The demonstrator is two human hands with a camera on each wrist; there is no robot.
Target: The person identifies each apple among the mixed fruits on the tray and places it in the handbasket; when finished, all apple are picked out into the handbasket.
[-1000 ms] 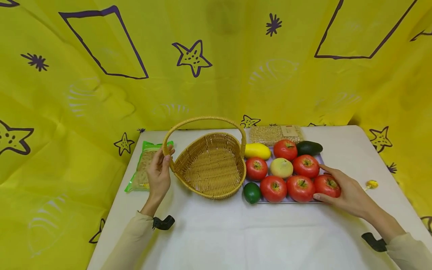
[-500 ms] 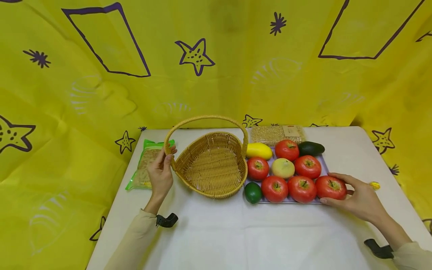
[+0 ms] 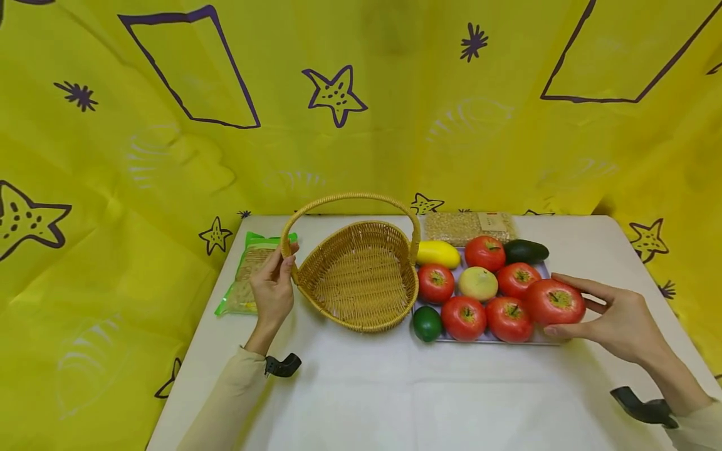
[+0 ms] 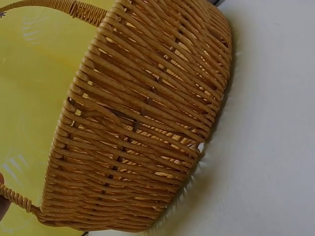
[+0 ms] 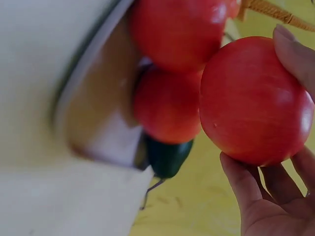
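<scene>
My left hand (image 3: pixel 273 291) grips the left side of the handle of a heart-shaped wicker basket (image 3: pixel 361 282), which stands on the table with nothing in it. In the left wrist view the woven basket wall (image 4: pixel 133 118) fills most of the frame. With thumb and fingers, my right hand (image 3: pixel 620 316) holds a red apple (image 3: pixel 555 302) above the right front corner of a lilac tray (image 3: pixel 544 270). The right wrist view shows the held apple (image 5: pixel 256 101) raised off the tray (image 5: pixel 106 98). More red apples (image 3: pixel 464 317) lie on the tray.
Also on the tray are a yellow fruit (image 3: pixel 439 254), a pale round fruit (image 3: pixel 477 284), a green lime-like fruit (image 3: pixel 427 323) and a dark green avocado-like fruit (image 3: pixel 526 251). A grain pack (image 3: pixel 457 227) lies behind it, a green-edged bag (image 3: pixel 244 282) at left.
My right hand has closed around the front right apple and lifted it from the tray. My left hand keeps its grip on the basket handle. The head view has shifted slightly.
</scene>
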